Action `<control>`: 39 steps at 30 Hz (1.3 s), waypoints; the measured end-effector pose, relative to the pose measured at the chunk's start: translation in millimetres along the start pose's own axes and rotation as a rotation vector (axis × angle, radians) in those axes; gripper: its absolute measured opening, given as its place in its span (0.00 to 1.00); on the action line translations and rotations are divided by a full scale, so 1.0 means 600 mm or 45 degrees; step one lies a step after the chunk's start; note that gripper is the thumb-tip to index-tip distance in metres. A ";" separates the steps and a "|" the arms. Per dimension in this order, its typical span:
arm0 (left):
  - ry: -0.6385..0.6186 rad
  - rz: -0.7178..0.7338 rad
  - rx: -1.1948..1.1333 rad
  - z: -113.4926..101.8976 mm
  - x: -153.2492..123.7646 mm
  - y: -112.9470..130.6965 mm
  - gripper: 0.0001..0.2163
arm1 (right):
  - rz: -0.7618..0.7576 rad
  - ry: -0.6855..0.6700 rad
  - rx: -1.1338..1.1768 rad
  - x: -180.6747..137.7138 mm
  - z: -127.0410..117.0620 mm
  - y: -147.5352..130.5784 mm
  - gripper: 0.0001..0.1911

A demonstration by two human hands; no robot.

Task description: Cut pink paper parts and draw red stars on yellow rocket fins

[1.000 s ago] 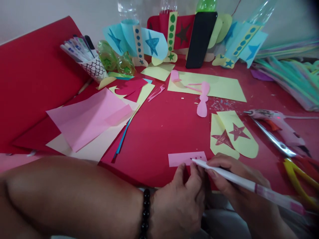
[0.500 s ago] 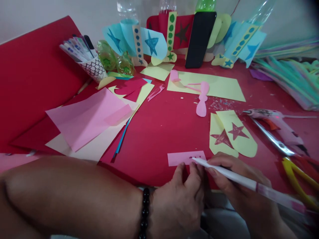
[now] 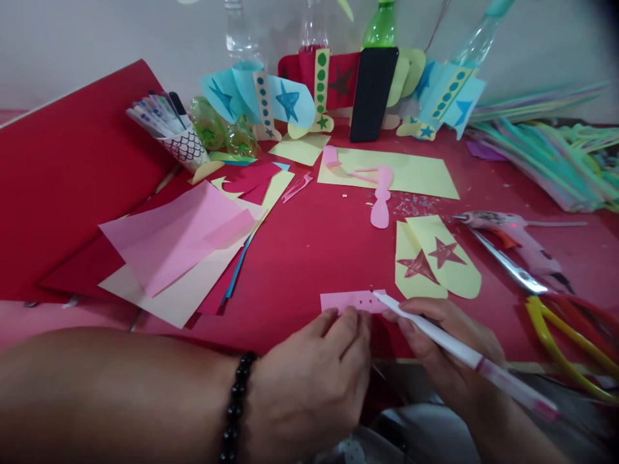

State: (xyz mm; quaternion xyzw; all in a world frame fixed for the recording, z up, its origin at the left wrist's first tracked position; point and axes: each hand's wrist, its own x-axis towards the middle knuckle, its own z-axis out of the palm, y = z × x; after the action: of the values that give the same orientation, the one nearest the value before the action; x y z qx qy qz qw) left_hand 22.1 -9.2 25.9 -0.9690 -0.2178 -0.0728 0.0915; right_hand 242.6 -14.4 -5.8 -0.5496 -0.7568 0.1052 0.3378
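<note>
Pink paper strip (image 3: 345, 301): long axis horizontal, at 12 o'clock from the nearer left hand (image 3: 309, 367), fingers on it, hold unclear; right hand (image 3: 445, 341) closed on white pen (image 3: 435, 336).

You're seeing the paper strip (image 3: 348, 301) lying on the table (image 3: 300, 258) before you, paper star cutouts (image 3: 438, 258) lying just behind it, glue gun (image 3: 517, 235) and scissors (image 3: 532, 309) lying to your right, paper stack (image 3: 178, 251) spreading left, marker cup (image 3: 186, 147) standing behind that, bottle (image 3: 380, 29) standing farthest back.
</note>
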 end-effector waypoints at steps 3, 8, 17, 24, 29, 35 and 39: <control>-0.021 -0.024 0.060 0.000 -0.016 -0.006 0.16 | -0.002 0.002 0.051 0.001 -0.003 -0.002 0.05; 0.015 0.048 0.126 0.013 -0.027 -0.003 0.16 | -0.161 0.046 0.048 0.006 -0.001 -0.019 0.06; 0.046 0.003 0.057 0.021 -0.032 0.004 0.17 | -0.217 -0.114 0.105 0.012 0.016 -0.016 0.09; 0.010 0.025 0.054 0.018 -0.028 0.002 0.18 | -0.160 -0.163 0.079 0.010 0.013 -0.016 0.07; 0.009 0.005 0.060 0.015 -0.027 0.001 0.18 | -0.138 -0.170 0.037 0.012 0.011 -0.019 0.07; -0.001 0.000 0.061 0.018 -0.030 0.006 0.18 | -0.158 -0.160 0.032 0.014 0.014 -0.017 0.07; -0.006 -0.003 0.050 0.017 -0.029 0.005 0.18 | -0.113 -0.130 0.037 0.014 0.012 -0.019 0.06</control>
State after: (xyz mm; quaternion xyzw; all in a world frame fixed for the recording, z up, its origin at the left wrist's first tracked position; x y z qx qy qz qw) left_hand 9.1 -16.9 12.4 -0.9668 -0.2207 -0.0664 0.1099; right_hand 228.1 -9.6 -1.7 -0.5044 -0.7951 0.1292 0.3110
